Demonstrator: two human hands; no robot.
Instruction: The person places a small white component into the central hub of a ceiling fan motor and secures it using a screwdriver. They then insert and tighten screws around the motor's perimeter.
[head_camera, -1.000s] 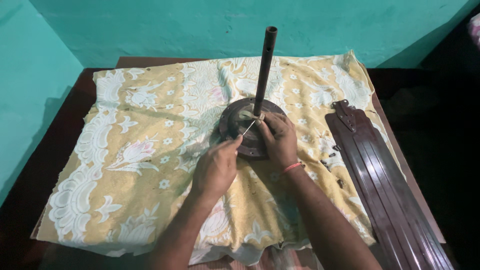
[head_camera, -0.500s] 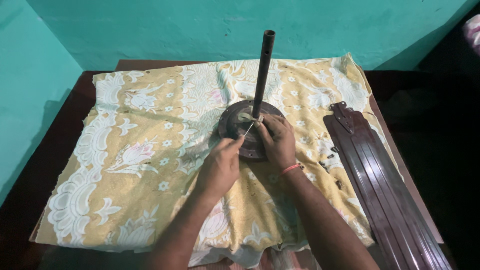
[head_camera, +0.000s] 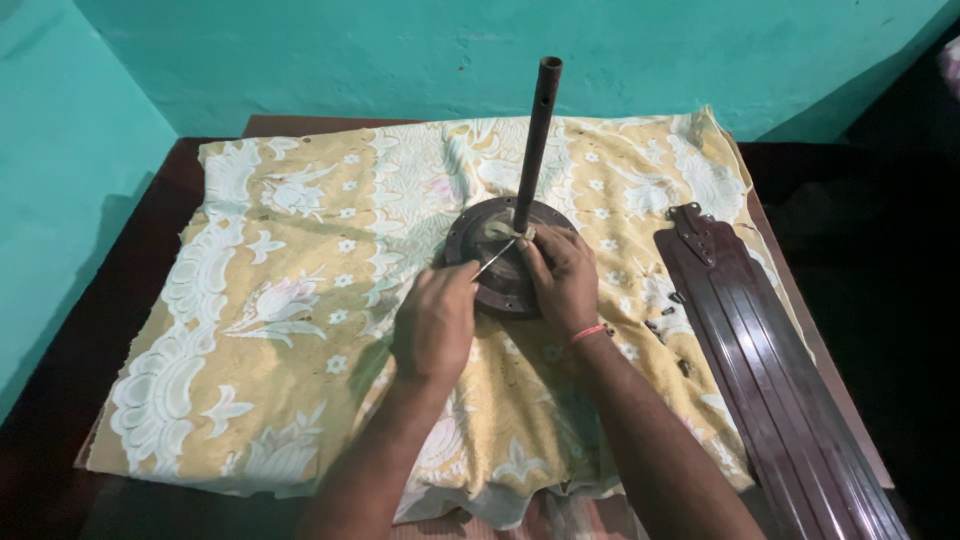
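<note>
A: Fan motor (head_camera: 500, 262), rod upright, mid-cloth (head_camera: 300, 300). Left hand (head_camera: 435, 320) pinches a thin tool (head_camera: 494, 259).
B: Right hand (head_camera: 562, 275) grips the hub, probably. Blades (head_camera: 770, 350) off, lying beside; hub work unfinished.

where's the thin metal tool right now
In the head view, the thin metal tool is centre frame, pinched by the left hand, its tip at the round motor housing.

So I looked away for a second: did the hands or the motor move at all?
Hardly. The left hand still pinches the thin tool at the rod's base, and the right hand still rests on the motor. Cloth and blades lie as before.
</note>
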